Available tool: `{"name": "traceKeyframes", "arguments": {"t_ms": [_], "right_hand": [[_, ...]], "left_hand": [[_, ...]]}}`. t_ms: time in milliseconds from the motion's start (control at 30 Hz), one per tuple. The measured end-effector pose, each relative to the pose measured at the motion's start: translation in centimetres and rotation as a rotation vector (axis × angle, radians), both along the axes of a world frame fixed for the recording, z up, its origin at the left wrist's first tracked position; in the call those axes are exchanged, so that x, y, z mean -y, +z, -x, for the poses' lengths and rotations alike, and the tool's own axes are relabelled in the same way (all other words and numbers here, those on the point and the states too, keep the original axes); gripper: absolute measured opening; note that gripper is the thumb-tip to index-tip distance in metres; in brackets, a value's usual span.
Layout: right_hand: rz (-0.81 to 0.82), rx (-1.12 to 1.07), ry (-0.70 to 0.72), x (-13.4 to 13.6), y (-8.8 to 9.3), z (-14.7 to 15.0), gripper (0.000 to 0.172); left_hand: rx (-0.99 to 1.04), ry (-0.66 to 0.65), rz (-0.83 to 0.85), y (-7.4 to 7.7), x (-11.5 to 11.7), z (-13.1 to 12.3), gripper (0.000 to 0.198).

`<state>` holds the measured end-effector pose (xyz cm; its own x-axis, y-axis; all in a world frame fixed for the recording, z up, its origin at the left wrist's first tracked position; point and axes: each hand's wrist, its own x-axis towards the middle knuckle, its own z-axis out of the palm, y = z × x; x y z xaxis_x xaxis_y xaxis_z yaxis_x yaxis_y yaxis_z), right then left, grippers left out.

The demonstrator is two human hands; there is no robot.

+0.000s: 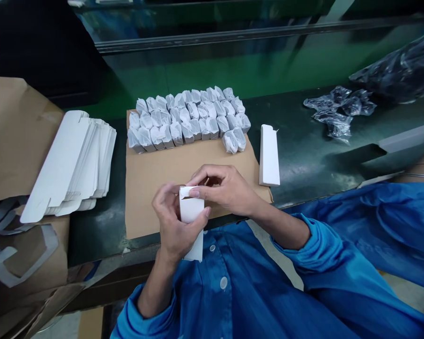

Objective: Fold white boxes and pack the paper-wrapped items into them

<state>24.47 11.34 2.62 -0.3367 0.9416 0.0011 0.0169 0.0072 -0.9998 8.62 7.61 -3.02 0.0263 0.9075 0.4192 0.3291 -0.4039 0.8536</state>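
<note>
A slim white carton [192, 210] stands tilted in front of my chest, over the near edge of a cardboard sheet [155, 179]. Round its sides are the fingers and thumb of my left hand [176, 226]. At its top end, my right hand [226, 188] pinches the end flap between thumb and fingers; a narrow dark gap shows under the flap. Rows of small white-wrapped pieces [187, 113] stand close together on the far part of the sheet. Two wrapped pieces [233, 140] sit just in front of the rows at the right.
A formed white carton [269, 155] lies right of the sheet. Flattened white cartons [81, 160] are stacked at the left, beside a brown cardboard box [17, 136]. Crumpled clear plastic [339, 108] lies at the back right. A co-worker's blue sleeve [381, 207] is close on my right.
</note>
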Motion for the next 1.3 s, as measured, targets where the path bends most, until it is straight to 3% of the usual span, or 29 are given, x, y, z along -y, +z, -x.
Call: {"name": "traceKeyframes", "arguments": {"t_ms": [67, 167, 267, 400, 533, 633, 700, 767, 867, 900, 967, 1067, 1133, 1233, 1300], "right_hand": [[-0.081, 0.042, -0.008, 0.2, -0.1, -0.1, 0.018], [-0.204, 0.084, 0.029, 0.4, -0.4, -0.4, 0.01], [-0.329, 0.104, 0.087, 0.7, -1.0, -0.7, 0.016], [-0.637, 0.25, -0.009, 1.6, -2.2, -0.5, 0.021], [-0.754, 0.424, -0.003, 2.2, -2.9, -0.1, 0.023], [-0.757, 0.488, 0.083, 1.8, -2.4, -0.7, 0.025], [-0.692, 0.527, 0.092, 0.7, -1.7, -1.7, 0.03], [-0.582, 0.741, -0.084, -0.8, -1.1, -3.1, 0.035], [-0.38, 1.279, -0.37, -3.3, -1.1, -4.8, 0.033], [-0.339, 1.409, -0.379, -4.1, -1.4, -5.1, 0.033], [-0.308, 1.53, -0.352, -5.2, -2.3, -5.3, 0.032], [-0.318, 1.547, -0.373, -5.7, -3.5, -5.0, 0.033], [-0.371, 1.561, -0.36, -5.3, -4.0, -5.0, 0.036], [-0.561, 1.546, -0.261, -4.4, -4.4, -5.3, 0.036], [-0.636, 1.476, -0.223, -4.1, -4.5, -5.4, 0.029]], "left_hand": [[-0.054, -0.031, 0.051, 0.1, 0.1, 0.1, 0.097], [-0.224, -0.079, 0.124, 0.6, 0.1, 0.7, 0.087], [-0.287, -0.097, 0.152, 1.0, 0.1, 1.2, 0.077], [-0.292, -0.109, 0.111, 0.8, 0.1, 1.5, 0.069], [-0.284, -0.163, 0.064, 0.5, 0.4, 1.3, 0.064], [-0.217, -0.123, 0.12, 0.2, 0.2, 1.0, 0.061], [-0.072, 0.028, 0.201, -0.2, -0.8, 1.0, 0.055], [0.161, 0.233, 0.266, -0.9, -2.5, 1.4, 0.045], [0.394, 0.44, 0.264, -1.7, -5.3, 2.7, 0.034], [0.383, 0.464, 0.247, -1.8, -5.9, 3.3, 0.034], [0.173, 0.488, 0.17, -1.7, -6.3, 4.5, 0.04], [-0.356, 0.343, -0.036, -0.8, -5.0, 5.9, 0.055], [-0.619, 0.079, -0.15, -0.1, -3.8, 6.4, 0.056], [-0.91, -0.386, -0.181, 0.7, -2.6, 6.9, 0.058], [-1.029, -0.546, -0.178, 1.1, -2.6, 6.9, 0.055]]}}
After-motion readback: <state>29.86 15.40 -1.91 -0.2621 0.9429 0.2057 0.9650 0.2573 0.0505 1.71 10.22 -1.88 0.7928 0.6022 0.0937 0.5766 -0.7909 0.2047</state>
